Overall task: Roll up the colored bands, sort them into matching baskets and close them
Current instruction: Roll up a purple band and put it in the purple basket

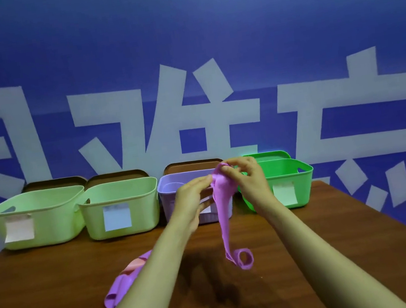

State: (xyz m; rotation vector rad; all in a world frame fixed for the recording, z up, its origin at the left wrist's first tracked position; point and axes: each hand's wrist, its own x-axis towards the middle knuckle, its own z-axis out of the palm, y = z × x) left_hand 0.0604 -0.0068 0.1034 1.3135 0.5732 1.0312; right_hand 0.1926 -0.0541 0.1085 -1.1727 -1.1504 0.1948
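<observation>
The right hand pinches the top of the long soft purple stretchy band, and the left hand touches it just beside; I cannot tell if it pinches too. The band hangs down below the grip, its end curled. If the pinch slips, the band could drop and uncurl.

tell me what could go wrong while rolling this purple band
The left hand and right hand pinch only the top of the purple band; its long tail dangles with a loose curl, so the roll may turn out slack. The left forearm crosses the spare bands and could drag them.
</observation>
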